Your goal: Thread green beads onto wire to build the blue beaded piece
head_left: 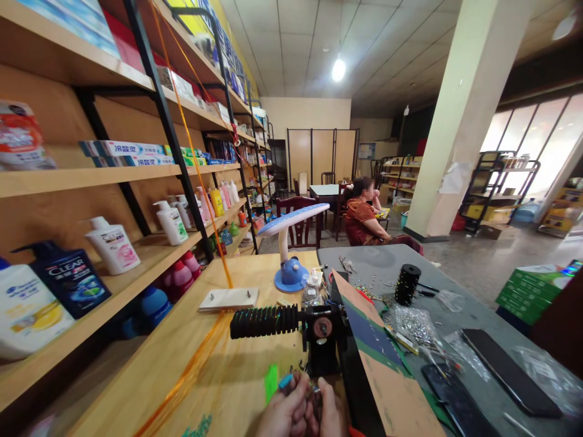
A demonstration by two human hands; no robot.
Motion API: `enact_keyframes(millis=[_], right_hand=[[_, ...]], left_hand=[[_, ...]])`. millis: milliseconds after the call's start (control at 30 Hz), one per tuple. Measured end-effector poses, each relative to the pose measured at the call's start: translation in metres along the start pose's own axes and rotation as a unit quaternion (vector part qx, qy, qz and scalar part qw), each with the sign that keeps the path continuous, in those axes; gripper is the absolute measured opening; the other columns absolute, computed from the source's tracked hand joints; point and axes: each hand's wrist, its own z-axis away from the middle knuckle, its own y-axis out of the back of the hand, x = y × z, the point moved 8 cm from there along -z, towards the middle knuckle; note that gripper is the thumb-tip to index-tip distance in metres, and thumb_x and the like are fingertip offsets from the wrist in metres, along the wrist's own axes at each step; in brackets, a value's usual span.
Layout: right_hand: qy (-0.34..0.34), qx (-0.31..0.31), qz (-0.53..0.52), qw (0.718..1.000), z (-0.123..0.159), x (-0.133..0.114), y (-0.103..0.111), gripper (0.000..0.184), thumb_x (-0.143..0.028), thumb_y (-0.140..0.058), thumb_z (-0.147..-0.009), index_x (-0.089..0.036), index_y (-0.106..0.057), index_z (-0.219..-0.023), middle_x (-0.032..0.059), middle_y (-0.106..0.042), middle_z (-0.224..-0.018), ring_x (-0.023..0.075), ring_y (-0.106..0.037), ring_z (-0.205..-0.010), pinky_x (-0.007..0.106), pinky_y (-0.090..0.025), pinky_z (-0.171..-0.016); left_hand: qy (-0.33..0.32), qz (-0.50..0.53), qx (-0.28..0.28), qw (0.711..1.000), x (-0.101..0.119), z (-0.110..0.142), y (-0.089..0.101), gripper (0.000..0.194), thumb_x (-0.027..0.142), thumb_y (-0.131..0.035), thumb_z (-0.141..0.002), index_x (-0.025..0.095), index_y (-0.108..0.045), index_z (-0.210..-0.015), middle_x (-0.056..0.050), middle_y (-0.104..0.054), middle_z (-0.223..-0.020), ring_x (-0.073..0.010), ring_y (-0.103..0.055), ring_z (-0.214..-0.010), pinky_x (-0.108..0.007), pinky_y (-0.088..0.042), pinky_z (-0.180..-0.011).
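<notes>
Both hands meet at the bottom edge of the view, fingers curled close together around a small part (313, 388) pinched between them; what it is cannot be told. The left hand (285, 413) has its grip closed, thumb and fingertips pressed to the part, a blue bit (286, 381) just beside its fingers. The right hand (331, 413) lies against it, thumb up, its grip also closed on the part. Both hover low over the desk (237, 376). Just above the grip stands a black winder (321, 340), its ribbed roller (264, 320) pointing left. Orange ribbon (195, 364) runs left of the grip.
</notes>
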Motion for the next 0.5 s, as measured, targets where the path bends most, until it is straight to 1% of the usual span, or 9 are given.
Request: enact_keyframes(millis=[100, 200, 267, 400, 500], right_hand=[[0.003, 0.010, 0.016, 1.000, 0.001, -0.004, 0.004, 0.060, -0.076, -0.060, -0.074, -0.018, -0.078, -0.078, 0.0100, -0.078, -0.070, 0.0289, -0.073, -0.070, 0.034, -0.058, -0.066], [0.013, 0.030, 0.037, 0.999, -0.001, -0.003, 0.011, 0.056, -0.072, -0.068, -0.068, -0.019, -0.077, -0.080, 0.0102, -0.078, -0.073, 0.0309, -0.073, -0.075, 0.036, -0.058, -0.071], [0.012, 0.037, 0.041, 0.998, -0.002, -0.002, 0.013, 0.055, -0.073, -0.067, -0.068, -0.020, -0.077, -0.078, 0.0105, -0.079, -0.074, 0.0318, -0.074, -0.075, 0.038, -0.058, -0.073], [-0.015, 0.021, 0.012, 1.000, -0.002, 0.000, 0.008, 0.061, -0.075, -0.051, -0.081, -0.019, -0.077, -0.074, 0.0102, -0.078, -0.071, 0.0287, -0.074, -0.070, 0.034, -0.058, -0.067], [-0.019, 0.009, -0.001, 1.000, -0.001, 0.000, 0.003, 0.061, -0.075, -0.056, -0.078, -0.018, -0.077, -0.075, 0.0111, -0.078, -0.071, 0.0289, -0.074, -0.072, 0.032, -0.058, -0.065]], left_hand=[[0.002, -0.007, 0.001, 1.000, 0.000, 0.001, -0.001, 0.070, 0.063, -0.094, -0.027, 0.021, -0.050, -0.062, 0.017, -0.030, -0.030, 0.0004, -0.018, -0.029, -0.016, -0.007, -0.035], [0.001, -0.008, -0.002, 1.000, -0.001, -0.001, 0.000, 0.069, 0.063, -0.094, -0.028, 0.021, -0.051, -0.061, 0.016, -0.031, -0.030, 0.0006, -0.019, -0.028, -0.016, -0.008, -0.035], [0.001, -0.004, -0.010, 1.000, -0.003, -0.002, 0.001, 0.067, 0.062, -0.095, -0.031, 0.021, -0.052, -0.062, 0.016, -0.033, -0.031, 0.0007, -0.019, -0.028, -0.016, -0.008, -0.035], [0.000, 0.006, -0.018, 1.000, -0.006, -0.005, 0.004, 0.064, 0.060, -0.096, -0.035, 0.020, -0.053, -0.062, 0.016, -0.033, -0.032, 0.0003, -0.021, -0.028, -0.015, -0.010, -0.034], [-0.001, 0.010, -0.013, 1.000, -0.006, -0.005, 0.005, 0.065, 0.059, -0.096, -0.034, 0.020, -0.052, -0.060, 0.016, -0.030, -0.032, 0.0002, -0.020, -0.029, -0.015, -0.010, -0.035]])
